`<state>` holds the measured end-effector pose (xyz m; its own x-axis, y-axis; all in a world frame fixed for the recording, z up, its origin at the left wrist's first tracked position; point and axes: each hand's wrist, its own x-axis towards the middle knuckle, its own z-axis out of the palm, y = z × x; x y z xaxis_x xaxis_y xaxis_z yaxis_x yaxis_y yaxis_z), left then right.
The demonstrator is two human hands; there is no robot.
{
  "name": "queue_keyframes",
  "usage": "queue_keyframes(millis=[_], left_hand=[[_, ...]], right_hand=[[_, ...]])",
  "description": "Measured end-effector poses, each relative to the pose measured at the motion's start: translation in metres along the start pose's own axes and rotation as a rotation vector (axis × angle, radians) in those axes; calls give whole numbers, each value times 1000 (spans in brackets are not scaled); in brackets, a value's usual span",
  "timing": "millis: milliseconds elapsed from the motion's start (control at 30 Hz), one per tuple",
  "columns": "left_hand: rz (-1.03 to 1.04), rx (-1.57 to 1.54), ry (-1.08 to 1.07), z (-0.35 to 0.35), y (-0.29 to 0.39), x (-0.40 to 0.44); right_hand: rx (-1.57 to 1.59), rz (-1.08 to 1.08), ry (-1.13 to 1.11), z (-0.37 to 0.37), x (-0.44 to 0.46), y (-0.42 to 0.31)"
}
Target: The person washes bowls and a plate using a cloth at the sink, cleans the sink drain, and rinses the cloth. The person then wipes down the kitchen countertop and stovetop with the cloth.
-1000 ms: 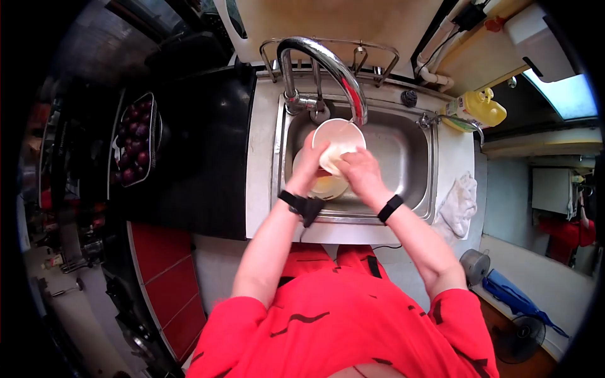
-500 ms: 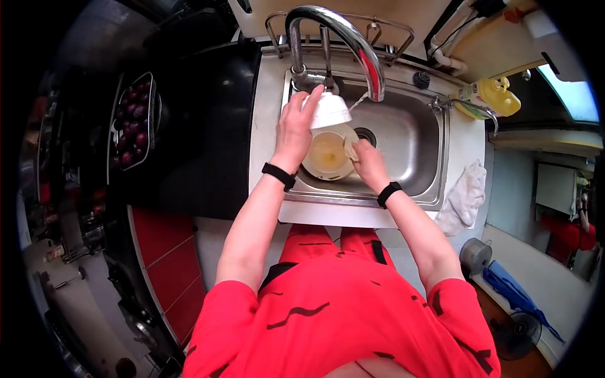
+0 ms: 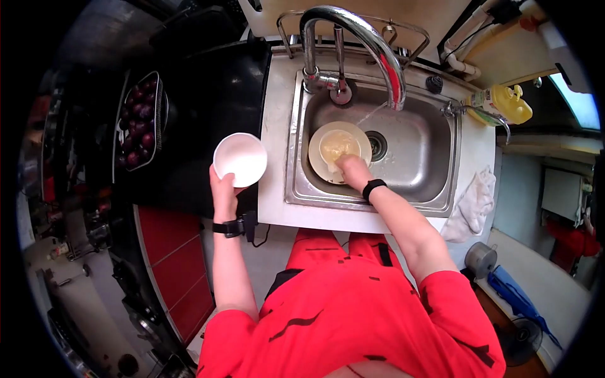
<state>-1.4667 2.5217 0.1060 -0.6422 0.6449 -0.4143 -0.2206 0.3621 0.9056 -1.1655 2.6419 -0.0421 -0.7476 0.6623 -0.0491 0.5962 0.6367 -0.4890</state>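
Observation:
My left hand (image 3: 224, 194) grips a white bowl (image 3: 241, 157) by its rim, thumb inside, over the edge of the black counter left of the sink. The bowl's open side faces up toward me. Inside the steel sink (image 3: 416, 148), my right hand (image 3: 354, 172) is closed on a pale, wet dishcloth (image 3: 335, 165), its fingers partly hidden. That cloth is at the near side of a cream-coloured round dish (image 3: 318, 142), whose centre holds yellowish liquid. Whether this dish is one piece or a bowl on a plate, I cannot tell. A thin stream of water leaves the curved faucet (image 3: 396, 82).
A wire basket of dark purple, round produce (image 3: 140, 120) sits on the black counter (image 3: 217, 94). On the sink's right are a yellow jug (image 3: 510, 104), a small second tap (image 3: 476, 110) and a white rag (image 3: 472, 205). A dark scrubber (image 3: 433, 84) lies behind the basin.
My left hand has carried the white bowl from above the sink leftward to the counter, turning it upright. My right hand has moved slightly down and left with the dishcloth, to the dish's near side.

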Motion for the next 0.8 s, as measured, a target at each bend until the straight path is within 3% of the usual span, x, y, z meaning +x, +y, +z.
queue_keyframes(millis=[67,167,200,267,367,400,433,467,533,600,700,733,767,800], left_hand=[[-91,-28,10,-20,-6,2],[-213,-67,23,-47,-22,10],[-251,-80,26,-54,-29,14],[-253,-104,40,-64,-38,17],[-216,-66,63,-73,-48,25],[-61,345,239,-79,-56,36],[105,754,411,-80,-61,44],[257,1089,670,-31,-11,7],[694,1021,554,10,23,-10],[631,505,71,80,23,-16],[346,395,-448,169,-22,-17],[-2,106,-530,193,-1,-37],[269,251,-480,209,-20,-23],[149,63,-455,217,-40,-15]], right_hand=[[164,88,43,-7,5,4],[1144,661,-210,-45,11,2],[1144,657,-209,-45,9,2],[1821,688,-36,-34,0,10],[1955,691,62,-47,-5,11],[2026,623,92,-59,-4,7],[1994,603,142,-64,-3,6],[1993,601,149,-70,-2,5],[1868,499,170,-86,0,-2],[1791,488,189,-100,4,-14],[1671,480,230,-107,11,-32],[1625,493,239,-108,11,-36],[1305,470,152,-107,10,-37],[984,444,70,-108,9,-36]])
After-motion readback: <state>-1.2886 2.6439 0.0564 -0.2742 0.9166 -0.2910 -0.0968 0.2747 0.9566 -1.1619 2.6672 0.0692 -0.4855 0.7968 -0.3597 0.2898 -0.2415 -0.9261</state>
